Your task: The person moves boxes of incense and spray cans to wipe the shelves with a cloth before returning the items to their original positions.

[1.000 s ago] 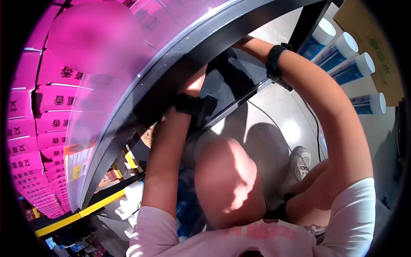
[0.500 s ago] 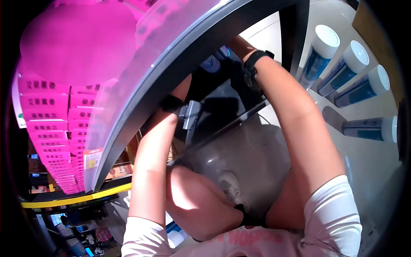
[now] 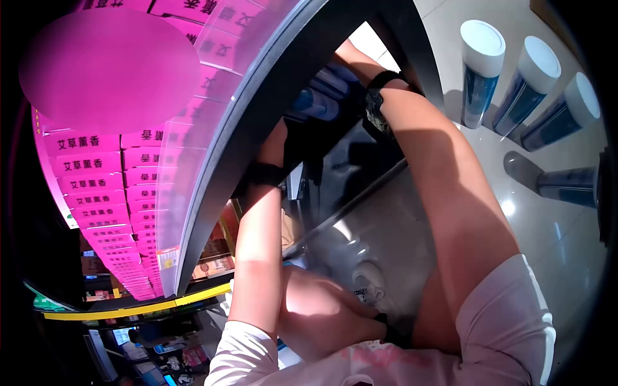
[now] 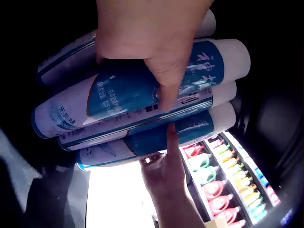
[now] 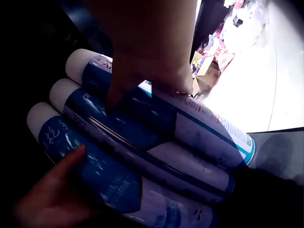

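Observation:
In the left wrist view, several blue-and-white cans with white caps lie side by side. My left hand (image 4: 147, 38) grips the cans (image 4: 123, 92) from above, its thumb over them; my right hand (image 4: 166, 178) holds them from the opposite side. The right wrist view shows my right hand (image 5: 147, 66) over the cans (image 5: 137, 114), with its fingers partly hidden, and my left hand (image 5: 59, 199) against the nearest one. In the head view, the cans (image 3: 317, 104) are partly visible behind a black frame (image 3: 257, 83), which hides part of my hands.
More capped cans (image 3: 479, 96) stand on the pale floor (image 3: 547, 206) at the right. Pink boxes (image 3: 84, 164) are stacked behind a clear panel at the left, above a yellow shelf edge (image 3: 141, 310). A shoe (image 3: 368, 283) is below the opening.
The head view has shifted, and the held cans have come into view inside the black frame. My right forearm appears farther left than a second ago. The standing cans look larger.

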Tool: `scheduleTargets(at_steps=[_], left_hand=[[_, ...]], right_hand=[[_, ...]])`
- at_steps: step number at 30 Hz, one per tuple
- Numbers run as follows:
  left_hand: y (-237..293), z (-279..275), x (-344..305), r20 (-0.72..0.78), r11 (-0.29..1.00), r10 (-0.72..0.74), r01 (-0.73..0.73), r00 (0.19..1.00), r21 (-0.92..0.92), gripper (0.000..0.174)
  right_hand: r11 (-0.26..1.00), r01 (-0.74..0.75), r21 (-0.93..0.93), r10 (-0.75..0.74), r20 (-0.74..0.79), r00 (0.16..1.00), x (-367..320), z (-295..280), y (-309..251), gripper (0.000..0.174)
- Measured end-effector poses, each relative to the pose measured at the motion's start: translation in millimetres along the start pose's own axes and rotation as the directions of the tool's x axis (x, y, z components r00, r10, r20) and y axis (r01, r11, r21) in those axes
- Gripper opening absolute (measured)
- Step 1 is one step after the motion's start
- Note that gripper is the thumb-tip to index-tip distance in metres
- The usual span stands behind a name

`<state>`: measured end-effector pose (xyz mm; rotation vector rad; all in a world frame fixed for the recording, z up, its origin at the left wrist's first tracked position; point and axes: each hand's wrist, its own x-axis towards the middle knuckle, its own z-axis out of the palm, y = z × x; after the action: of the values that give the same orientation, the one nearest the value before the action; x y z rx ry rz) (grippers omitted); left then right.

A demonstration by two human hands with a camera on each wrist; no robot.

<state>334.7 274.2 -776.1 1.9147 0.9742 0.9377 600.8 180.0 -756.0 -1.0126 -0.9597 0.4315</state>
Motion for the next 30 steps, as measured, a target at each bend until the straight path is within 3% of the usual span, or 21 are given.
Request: scheduleTargets(at_steps=[1,2,4,7,8,10,12,15,17,18,22,25,28,30], left_hand=[[20.7,7.4,-11.1,0.02,0.999,0.002,-0.001,1.0,-0.046,0.074],[46.5,18.1,-21.5,0.047,0.997,0.009,-0.005,0.999,-0.083,0.073],[89.6,37.9,-39.4,0.065,0.993,0.012,-0.004,0.998,-0.12,0.073],[101.9,45.8,-46.9,0.07,0.985,-0.023,0.035,0.997,-0.168,0.07],[106.2,47.2,-47.4,0.045,0.997,-0.025,0.028,0.999,-0.068,0.069],[107.2,48.7,-49.2,0.02,0.999,-0.023,0.022,1.0,0.027,0.067],[109.9,50.3,-51.3,0.09,0.989,0.146,-0.146,0.985,-0.007,0.064],[111.8,52.8,-52.3,0.091,0.993,0.032,-0.021,0.995,-0.114,0.07],[110.4,51.4,-56.3,0.1,0.995,0.01,0.0,0.995,-0.098,0.074],[108.8,49.3,-59.8,0.11,0.997,-0.013,0.02,0.994,-0.068,0.078],[100.5,37.3,-74.0,0.071,1.0,0.002,-0.002,0.997,0.007,0.083],[92.8,30.8,-83.3,0.059,0.999,0.028,-0.026,0.998,-0.038,0.081],[109.7,23.9,-104.6,0.142,0.919,0.121,-0.165,0.982,0.357,0.075],[108.3,22.8,-111.7,0.186,0.945,0.126,-0.175,0.974,0.276,0.073]], right_hand=[[0.994,0.088,0.061,-0.083,-0.08,0.993,-3.8,0.5,-2.5,0.013],[0.99,-0.106,-0.098,0.117,0.122,0.986,6.4,-3.0,8.0,0.065],[0.985,-0.027,-0.172,0.05,0.128,0.99,5.1,0.1,13.9,0.065],[0.939,0.141,-0.313,-0.106,0.128,0.986,5.0,5.1,22.8,0.065],[0.9,0.223,-0.375,-0.193,0.117,0.974,5.0,5.1,26.1,0.064],[0.926,0.175,-0.335,-0.134,0.143,0.981,-7.4,-2.6,2.3,0.064],[0.947,0.126,-0.296,-0.078,0.17,0.982,-15.4,-4.8,-5.0,0.064],[0.941,0.138,-0.31,-0.078,0.199,0.977,-27.0,-5.9,-10.7,0.063],[0.954,0.174,-0.245,-0.147,0.123,0.981,-38.1,-5.6,-16.1,0.065],[0.914,0.14,-0.38,-0.104,0.114,0.988,-46.2,-5.9,-26.7,0.067],[0.914,0.107,-0.392,-0.106,0.026,0.994,-78.4,-7.7,-57.2,0.071],[0.884,0.081,-0.46,-0.042,0.093,0.995,-99.7,-11.6,-70.6,0.077],[0.89,0.187,-0.417,-0.124,0.175,0.977,-127.0,-21.1,-78.2,0.077],[0.898,0.201,-0.392,-0.121,0.219,0.968,-144.0,-26.7,-83.5,0.074]])
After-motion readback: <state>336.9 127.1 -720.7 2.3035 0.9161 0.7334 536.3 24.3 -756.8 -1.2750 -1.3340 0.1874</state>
